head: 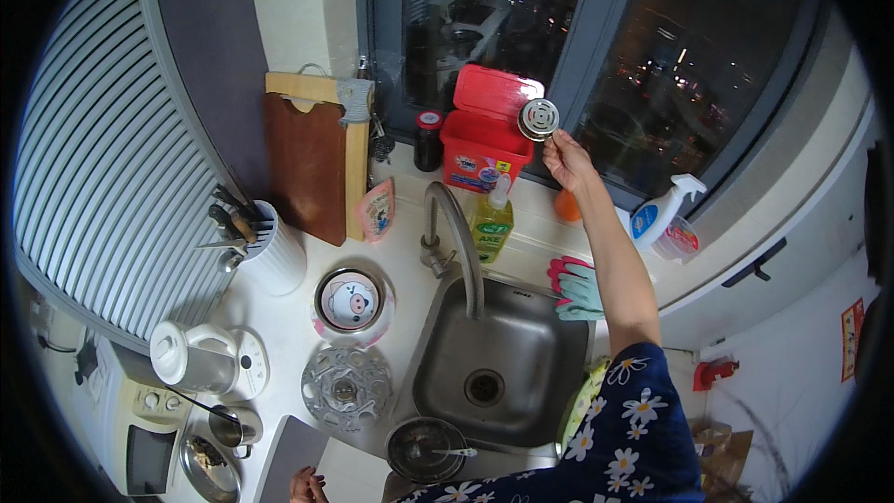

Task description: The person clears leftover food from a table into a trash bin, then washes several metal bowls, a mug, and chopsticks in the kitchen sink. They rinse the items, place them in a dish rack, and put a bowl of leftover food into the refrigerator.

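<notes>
My right hand (568, 162) reaches out toward the window and pinches a round metal sink strainer (539, 117) by its rim. The slotted face of the strainer is turned toward me. Behind and below it stands a red plastic detergent box (484, 175) with its lid (497, 89) raised. Low at the bottom edge, my left hand (308, 485) is partly cut off, with its fingers bent; whether it holds something is hidden. In front of me is a stainless steel sink (531, 370) with a drain hole (484, 388), under a curved faucet (431, 209).
Dish soap (493, 227) and rubber gloves (576, 286) lie behind the sink. Left are a knife holder (279, 258), cutting boards (304, 168), a pig-patterned bowl (351, 300), a grey rack (347, 391) and an electric kettle (195, 360). A dark pan (412, 457) sits by the sink's front corner.
</notes>
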`<control>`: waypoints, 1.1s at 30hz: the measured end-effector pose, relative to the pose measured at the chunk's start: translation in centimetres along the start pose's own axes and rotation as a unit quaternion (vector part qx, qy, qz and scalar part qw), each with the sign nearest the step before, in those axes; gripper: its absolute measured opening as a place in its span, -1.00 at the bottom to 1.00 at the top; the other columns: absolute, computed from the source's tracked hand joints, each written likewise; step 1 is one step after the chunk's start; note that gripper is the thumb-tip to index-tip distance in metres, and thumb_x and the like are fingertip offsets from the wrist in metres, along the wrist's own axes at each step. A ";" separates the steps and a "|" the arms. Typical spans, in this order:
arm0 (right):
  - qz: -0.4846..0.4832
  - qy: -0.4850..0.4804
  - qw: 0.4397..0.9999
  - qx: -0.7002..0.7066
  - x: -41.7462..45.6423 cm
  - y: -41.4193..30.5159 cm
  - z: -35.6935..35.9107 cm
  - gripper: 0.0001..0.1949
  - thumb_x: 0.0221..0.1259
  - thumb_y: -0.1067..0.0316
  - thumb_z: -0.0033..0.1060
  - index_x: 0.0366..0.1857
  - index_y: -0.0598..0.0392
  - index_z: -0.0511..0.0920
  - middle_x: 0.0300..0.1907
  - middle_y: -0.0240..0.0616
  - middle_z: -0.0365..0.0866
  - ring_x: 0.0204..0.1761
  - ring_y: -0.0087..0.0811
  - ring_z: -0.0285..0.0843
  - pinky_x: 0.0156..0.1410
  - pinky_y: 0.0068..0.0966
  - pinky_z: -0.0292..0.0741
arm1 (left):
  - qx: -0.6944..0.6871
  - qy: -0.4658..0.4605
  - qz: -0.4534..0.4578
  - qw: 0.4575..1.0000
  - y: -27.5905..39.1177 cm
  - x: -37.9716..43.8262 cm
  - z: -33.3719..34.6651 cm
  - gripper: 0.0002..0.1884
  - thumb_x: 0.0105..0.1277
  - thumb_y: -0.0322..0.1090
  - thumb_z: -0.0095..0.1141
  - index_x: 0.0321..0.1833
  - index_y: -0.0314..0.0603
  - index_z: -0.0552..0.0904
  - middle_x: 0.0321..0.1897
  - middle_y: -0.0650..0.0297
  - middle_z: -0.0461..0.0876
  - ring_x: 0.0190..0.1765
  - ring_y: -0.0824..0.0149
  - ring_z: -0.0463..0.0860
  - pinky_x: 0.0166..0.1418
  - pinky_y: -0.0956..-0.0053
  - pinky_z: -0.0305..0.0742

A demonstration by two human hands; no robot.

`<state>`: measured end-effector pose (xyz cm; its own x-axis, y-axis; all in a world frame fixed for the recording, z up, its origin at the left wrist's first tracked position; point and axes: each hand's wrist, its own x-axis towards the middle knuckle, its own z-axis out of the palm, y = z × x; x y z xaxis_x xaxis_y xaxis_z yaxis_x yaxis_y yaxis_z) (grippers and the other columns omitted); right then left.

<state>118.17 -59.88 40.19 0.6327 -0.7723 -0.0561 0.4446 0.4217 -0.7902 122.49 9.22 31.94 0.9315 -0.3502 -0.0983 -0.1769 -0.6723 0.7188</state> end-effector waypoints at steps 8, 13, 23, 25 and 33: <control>-0.013 -0.023 0.997 -0.074 -8.4 -1.3 1.7 -0.86 0.36 0.32 -0.14 -0.35 0.10 0.40 -0.57 -0.36 0.42 -0.58 -0.59 0.32 -0.53 -0.72 0.31 | -0.024 -0.040 0.057 0.997 -3.3 0.5 1.0 -0.76 0.36 -0.37 -0.10 -0.01 -0.27 0.55 -0.24 0.00 0.63 -0.22 0.17 0.66 -0.18 0.41 0.52; 0.050 0.053 0.997 -0.016 -5.6 -0.8 0.4 -0.86 0.36 0.39 -0.20 -0.34 0.16 0.40 -0.55 -0.33 0.42 -0.58 -0.58 0.35 -0.56 -0.71 0.37 | -0.027 -0.051 0.081 0.995 -2.6 1.0 0.6 -0.76 0.35 -0.38 -0.10 -0.01 -0.29 0.54 -0.24 -0.03 0.62 -0.21 0.15 0.66 -0.20 0.39 0.52; 0.112 0.108 0.987 0.034 5.5 2.8 -0.6 -0.86 0.31 0.44 -0.19 -0.45 0.13 0.36 -0.60 -0.36 0.37 -0.65 -0.60 0.32 -0.64 -0.78 0.33 | -0.005 0.021 0.023 0.999 -2.3 -0.8 -0.6 -0.80 0.34 -0.40 -0.07 -0.11 -0.32 0.58 -0.30 -0.03 0.61 -0.28 0.15 0.63 -0.18 0.37 0.50; 0.075 0.070 0.993 0.053 4.9 2.9 -0.5 -0.87 0.31 0.43 -0.19 -0.43 0.13 0.37 -0.59 -0.35 0.39 -0.64 -0.60 0.34 -0.64 -0.79 0.32 | 0.003 0.022 0.019 1.000 -1.6 -1.1 -0.6 -0.80 0.34 -0.39 -0.06 -0.12 -0.33 0.59 -0.31 -0.02 0.62 -0.29 0.17 0.63 -0.19 0.37 0.49; -0.047 0.101 0.991 -0.073 -2.5 1.5 3.4 -0.87 0.32 0.44 -0.18 -0.41 0.10 0.40 -0.59 -0.40 0.40 -0.60 -0.60 0.37 -0.54 -0.76 0.42 | -0.200 -0.039 0.082 0.976 2.9 5.4 0.9 -0.83 0.34 -0.43 -0.04 -0.17 -0.40 0.56 -0.45 0.31 0.49 -0.45 0.54 0.42 -0.37 0.67 0.33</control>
<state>119.34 -55.73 41.23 0.4475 -0.8900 -0.0875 0.3898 0.2822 -0.8766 126.73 4.83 32.89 0.8712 -0.4909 -0.0001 -0.1689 -0.3000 0.9389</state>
